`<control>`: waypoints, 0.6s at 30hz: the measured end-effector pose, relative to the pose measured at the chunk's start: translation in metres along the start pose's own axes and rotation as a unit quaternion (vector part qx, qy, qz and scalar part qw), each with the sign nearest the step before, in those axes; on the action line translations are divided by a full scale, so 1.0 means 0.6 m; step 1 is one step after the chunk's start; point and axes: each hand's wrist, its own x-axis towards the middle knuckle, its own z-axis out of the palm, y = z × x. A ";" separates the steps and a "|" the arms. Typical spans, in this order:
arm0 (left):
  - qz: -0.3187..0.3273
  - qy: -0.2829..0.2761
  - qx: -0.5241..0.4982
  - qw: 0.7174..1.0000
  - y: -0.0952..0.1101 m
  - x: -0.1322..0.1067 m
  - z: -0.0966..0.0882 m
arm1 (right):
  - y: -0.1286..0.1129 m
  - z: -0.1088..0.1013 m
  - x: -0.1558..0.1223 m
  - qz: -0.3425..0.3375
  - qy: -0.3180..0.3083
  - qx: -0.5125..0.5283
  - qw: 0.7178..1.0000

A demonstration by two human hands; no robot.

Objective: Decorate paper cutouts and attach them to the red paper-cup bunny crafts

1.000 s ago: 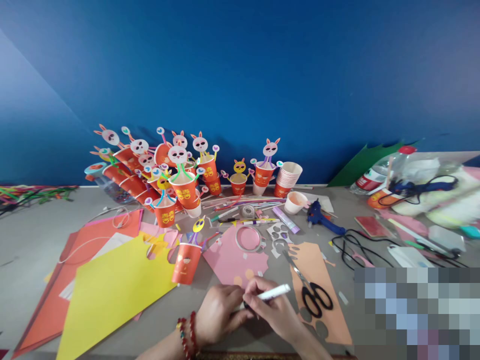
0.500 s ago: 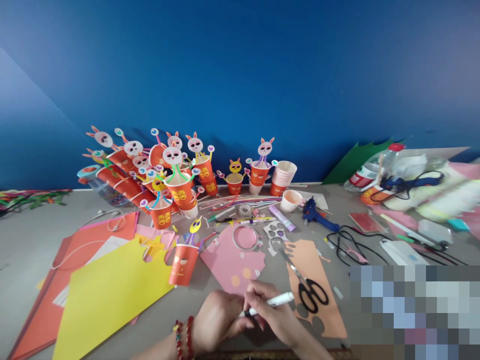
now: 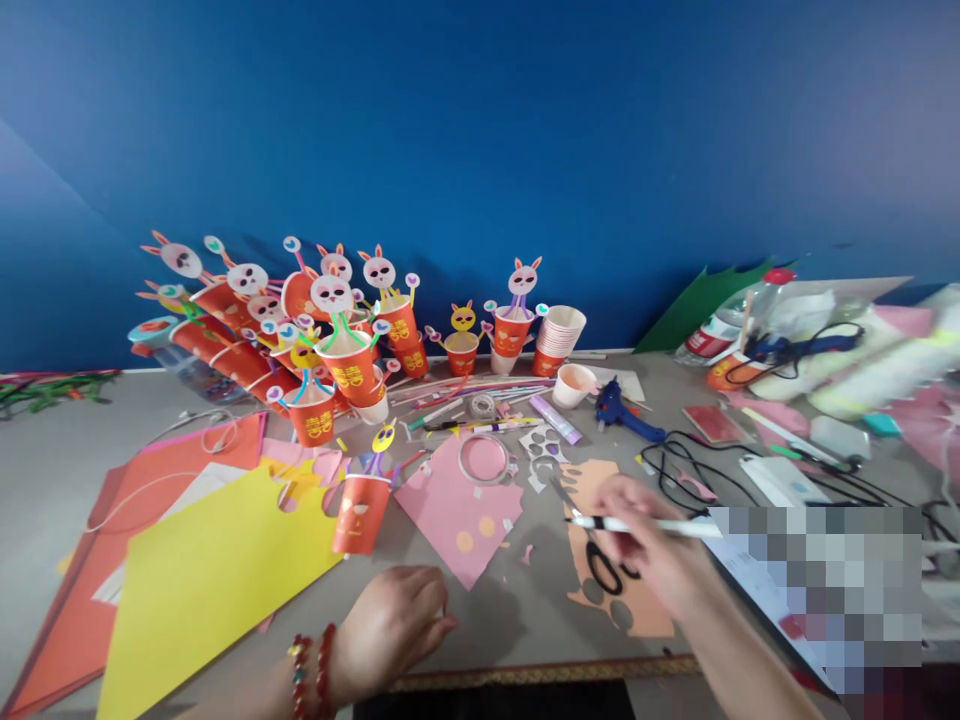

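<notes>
My right hand (image 3: pixel 634 525) grips a white marker (image 3: pixel 686 527), its black tip end pointing left, above the black-handled scissors (image 3: pixel 604 568) and the cut-out orange card sheet (image 3: pixel 649 605). At the lower middle my left hand (image 3: pixel 394 620) is closed, with a beaded bracelet at its wrist. A small pale edge shows by the thumb, but what the fingers hold is hidden. Just beyond that hand stands an orange paper cup (image 3: pixel 361 515) with a yellow rabbit-eared face (image 3: pixel 383 438) on a pipe cleaner. A pink card sheet (image 3: pixel 442 500) carries a round tape ring (image 3: pixel 484 459).
Several decorated paper cups (image 3: pixel 349 370) crowd the back left. Yellow card (image 3: pixel 202 580) lies over orange sheets (image 3: pixel 82 590) at left. A stack of cups (image 3: pixel 556 340), a blue glue gun (image 3: pixel 626 410), black cables (image 3: pixel 667 480) and a plastic bottle (image 3: pixel 720 325) fill the back and right.
My right hand has moved away from my left, up and to the right, taking the marker with it. My left hand has shifted slightly left and remains closed.
</notes>
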 end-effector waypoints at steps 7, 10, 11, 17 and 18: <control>0.120 0.043 0.131 0.983 -0.017 0.020 0.012 | 0.066 0.106 0.011 0.017 -0.193 -0.117 0.974; 0.110 0.041 0.155 0.981 -0.019 0.018 0.015 | 0.084 0.114 0.020 -0.027 -0.218 -0.181 0.958; 0.107 0.039 0.162 0.980 -0.020 0.018 0.016 | 0.090 0.114 0.022 -0.038 -0.220 -0.197 0.955; 0.102 0.030 0.185 0.977 -0.027 0.023 0.023 | 0.119 0.131 0.029 -0.134 -0.198 -0.250 0.938; 0.103 0.028 0.185 0.977 -0.028 0.023 0.023 | 0.123 0.135 0.031 -0.137 -0.195 -0.248 0.939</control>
